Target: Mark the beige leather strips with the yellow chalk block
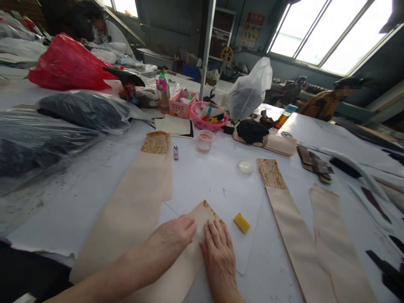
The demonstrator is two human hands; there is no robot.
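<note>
A pale beige leather strip lies on the white table in front of me, with a brown-stained edge at its far end. My right hand rests flat on that end, fingers stretched out together. Just left of it, my left hand presses on the same strip with its fingers curled under; whether it pinches anything is hidden. A yellow block, perhaps a sponge, sits right of my right hand. To the left lies a stack of beige strips with a brown-smeared end.
More beige strips lie at right. Beyond my hands are small pink thread snips, a clear tub, a round lid and a pink basket. Plastic-wrapped bundles fill the left. Other people sit further back.
</note>
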